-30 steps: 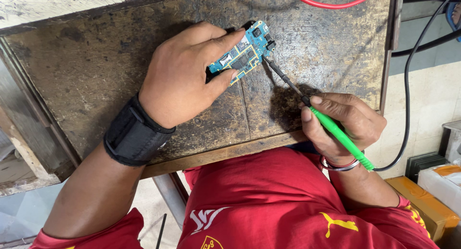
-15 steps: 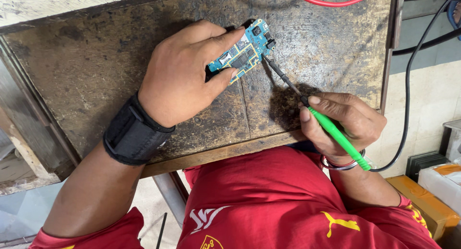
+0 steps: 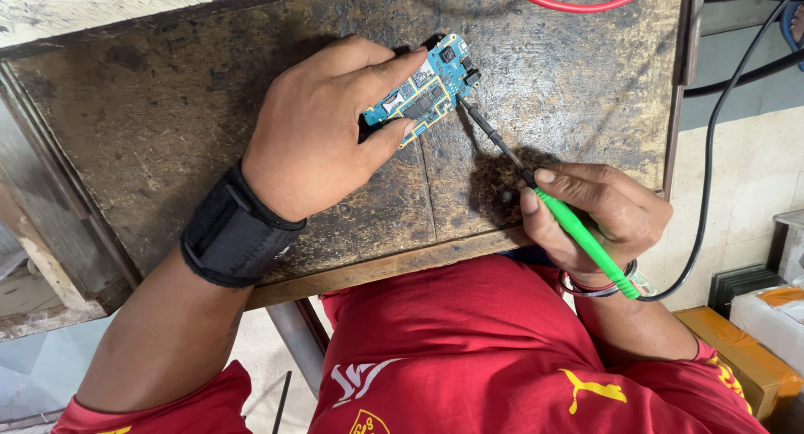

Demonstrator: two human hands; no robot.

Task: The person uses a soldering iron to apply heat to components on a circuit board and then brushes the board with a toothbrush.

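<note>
Item 1. Left hand [image 3: 322, 128]: grip pressed onto a small blue circuit board [image 3: 423, 86], thumb under its near long edge, forefinger along the far edge. A black wrist band [image 3: 234, 233] sits on this forearm. Compared with the pictures of the preceding second, the pinch and the board's tilt are unchanged.

Item 2. Circuit board: blue, with gold tracks, grey chips and a dark part at its outer corner. It is held at a slant just above the worktop [image 3: 167, 90], its outer end jutting beyond the fingertips.

Item 3. Right hand [image 3: 595, 212]: grip closed around the green handle of a soldering iron [image 3: 578, 233], held like a pen, thumb and forefinger near the front of the handle. A bangle sits on the wrist.

Item 4. Iron's dark shaft and tip [image 3: 481, 126]: runs from the right grip up to the board's near right edge; the tip appears to touch the board or stand just beside it. Over the last second the tip's place has barely shifted. Judgement: the work is a steady dwell on one spot of the board, not a move between spots.

Item 5. Surroundings: scarred dark wooden worktop; red wire [image 3: 578, 0] at its far edge; black cable [image 3: 712, 149] hanging beyond the right grip; red shirt [image 3: 469, 350] below.
</note>
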